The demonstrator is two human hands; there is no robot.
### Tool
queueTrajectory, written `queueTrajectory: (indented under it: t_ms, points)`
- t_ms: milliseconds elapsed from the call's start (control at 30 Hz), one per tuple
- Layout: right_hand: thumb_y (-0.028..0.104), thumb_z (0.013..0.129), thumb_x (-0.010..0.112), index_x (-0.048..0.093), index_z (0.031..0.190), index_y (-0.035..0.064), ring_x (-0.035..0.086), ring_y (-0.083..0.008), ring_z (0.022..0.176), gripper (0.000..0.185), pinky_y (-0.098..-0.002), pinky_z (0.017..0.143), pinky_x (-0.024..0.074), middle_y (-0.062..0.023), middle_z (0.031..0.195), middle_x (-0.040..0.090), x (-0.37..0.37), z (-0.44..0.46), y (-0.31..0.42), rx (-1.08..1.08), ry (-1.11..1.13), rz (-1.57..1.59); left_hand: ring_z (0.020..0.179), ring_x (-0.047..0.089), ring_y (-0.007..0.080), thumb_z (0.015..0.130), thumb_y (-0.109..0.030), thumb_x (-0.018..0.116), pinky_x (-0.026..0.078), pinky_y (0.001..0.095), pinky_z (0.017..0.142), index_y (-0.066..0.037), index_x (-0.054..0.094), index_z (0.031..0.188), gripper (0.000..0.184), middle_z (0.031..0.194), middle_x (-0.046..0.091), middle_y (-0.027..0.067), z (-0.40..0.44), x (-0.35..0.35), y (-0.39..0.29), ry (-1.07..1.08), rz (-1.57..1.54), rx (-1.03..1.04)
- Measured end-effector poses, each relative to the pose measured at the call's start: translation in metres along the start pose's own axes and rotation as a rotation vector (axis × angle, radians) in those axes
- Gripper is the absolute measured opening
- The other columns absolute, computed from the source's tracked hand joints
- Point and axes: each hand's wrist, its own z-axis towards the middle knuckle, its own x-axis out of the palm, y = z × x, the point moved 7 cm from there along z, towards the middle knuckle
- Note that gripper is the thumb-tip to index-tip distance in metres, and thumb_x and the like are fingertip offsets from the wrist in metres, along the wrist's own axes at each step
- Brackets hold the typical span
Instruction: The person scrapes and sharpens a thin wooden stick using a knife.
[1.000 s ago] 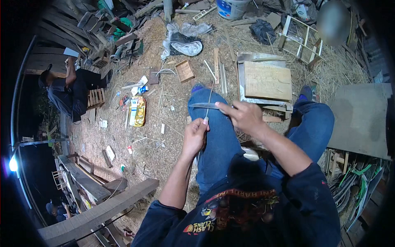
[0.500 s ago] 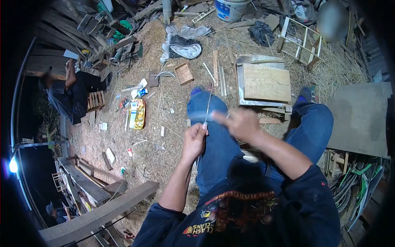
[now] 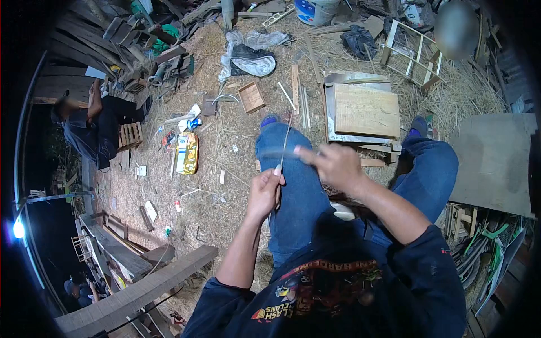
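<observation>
Now the right hand (image 3: 339,168) is clasping a blurred grey metal knife (image 3: 275,154), the left hand (image 3: 263,194) a thin brownish stick (image 3: 287,136).

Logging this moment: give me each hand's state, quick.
Left hand: closed on a thin strip.
Right hand: closed on a motion-blurred knife.

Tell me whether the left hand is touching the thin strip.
Touching. The head view shows the left hand gripping the thin strip, which runs out past the thumb.
</observation>
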Motion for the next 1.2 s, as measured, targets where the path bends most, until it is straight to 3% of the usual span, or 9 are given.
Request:
queueTrajectory:
  t_ms: [100, 167, 233, 700, 800, 900, 1033, 1100, 1200]
  points:
    - [0.021, 0.092, 0.070, 0.072, 0.130, 0.0396, 0.064, -0.0189, 0.057, 0.042, -0.0363, 0.045, 0.0504, -0.0003, 0.072, 0.057, 0.002, 0.005, -0.021, 0.089, -0.047, 0.022, 0.035, 0.036, 0.0080, 0.112, -0.035, 0.052, 0.030, 0.0259, 0.037, -0.008, 0.060, 0.082, 0.040, 0.047, 0.043, -0.0034, 0.001, -0.001, 0.000, 0.003, -0.030, -0.032]
    - [0.024, 0.094, 0.070, 0.072, 0.131, 0.0411, 0.060, -0.0195, 0.053, 0.040, -0.0370, 0.043, 0.0474, -0.0011, 0.068, 0.054, 0.000, -0.004, 0.007, -0.061, -0.096, 0.073, 0.035, 0.036, 0.0080, 0.112, -0.035, 0.052, 0.030, 0.0260, 0.037, -0.009, 0.059, 0.081, 0.041, 0.047, 0.043, -0.0034, -0.002, -0.002, 0.002, 0.004, 0.017, 0.002]
    - [0.027, 0.095, 0.070, 0.072, 0.130, 0.0418, 0.056, -0.0209, 0.050, 0.038, -0.0393, 0.041, 0.0444, -0.0014, 0.067, 0.052, 0.006, 0.001, -0.012, 0.066, -0.045, 0.040, 0.035, 0.036, 0.0077, 0.111, -0.035, 0.053, 0.030, 0.0258, 0.038, -0.009, 0.059, 0.081, 0.041, 0.047, 0.043, -0.0036, -0.003, -0.001, 0.003, 0.003, -0.006, -0.027]
    - [0.025, 0.095, 0.068, 0.073, 0.128, 0.0403, 0.063, -0.0201, 0.057, 0.036, -0.0372, 0.044, 0.0487, -0.0006, 0.072, 0.058, 0.000, 0.003, -0.009, 0.051, -0.004, 0.083, 0.036, 0.037, 0.0063, 0.111, -0.033, 0.054, 0.030, 0.0246, 0.038, -0.009, 0.059, 0.080, 0.040, 0.048, 0.045, -0.0041, -0.002, 0.001, 0.002, -0.007, -0.027, -0.009]
    - [0.029, 0.097, 0.067, 0.072, 0.130, 0.0397, 0.066, -0.0212, 0.059, 0.034, -0.0377, 0.045, 0.0505, -0.0019, 0.072, 0.059, 0.001, -0.005, 0.012, -0.081, -0.005, 0.074, 0.036, 0.036, 0.0061, 0.111, -0.034, 0.053, 0.028, 0.0246, 0.038, -0.009, 0.059, 0.080, 0.041, 0.048, 0.044, -0.0043, -0.002, 0.000, -0.002, -0.011, -0.006, 0.006]
    - [0.029, 0.098, 0.066, 0.072, 0.130, 0.0400, 0.067, -0.0210, 0.059, 0.034, -0.0377, 0.044, 0.0503, -0.0019, 0.074, 0.059, 0.004, 0.007, -0.021, 0.100, 0.051, 0.046, 0.036, 0.035, 0.0060, 0.111, -0.034, 0.053, 0.027, 0.0244, 0.038, -0.009, 0.059, 0.080, 0.041, 0.047, 0.043, -0.0046, -0.005, 0.002, 0.003, -0.013, -0.049, -0.027]
    - [0.033, 0.101, 0.064, 0.072, 0.129, 0.0399, 0.061, -0.0183, 0.053, 0.030, -0.0355, 0.040, 0.0453, -0.0002, 0.072, 0.058, 0.004, -0.002, 0.009, -0.044, 0.019, 0.070, 0.036, 0.035, 0.0056, 0.111, -0.035, 0.055, 0.025, 0.0242, 0.038, -0.010, 0.059, 0.080, 0.040, 0.048, 0.044, -0.0054, 0.000, 0.000, 0.002, -0.012, -0.056, -0.022]
    - [0.031, 0.102, 0.063, 0.073, 0.125, 0.0432, 0.058, -0.0180, 0.051, 0.028, -0.0351, 0.040, 0.0437, 0.0010, 0.071, 0.057, 0.008, 0.009, -0.020, 0.118, 0.031, 0.033, 0.036, 0.035, 0.0055, 0.111, -0.035, 0.055, 0.025, 0.0240, 0.038, -0.010, 0.059, 0.081, 0.039, 0.048, 0.045, -0.0056, -0.007, 0.000, 0.008, -0.019, -0.064, -0.047]
    - [0.032, 0.101, 0.064, 0.073, 0.126, 0.0434, 0.058, -0.0180, 0.051, 0.028, -0.0356, 0.040, 0.0446, 0.0009, 0.071, 0.057, 0.005, 0.006, -0.010, 0.094, 0.038, 0.029, 0.036, 0.035, 0.0055, 0.111, -0.035, 0.055, 0.026, 0.0240, 0.038, -0.010, 0.060, 0.081, 0.039, 0.049, 0.045, -0.0062, -0.004, 0.000, 0.003, -0.020, -0.033, -0.010]
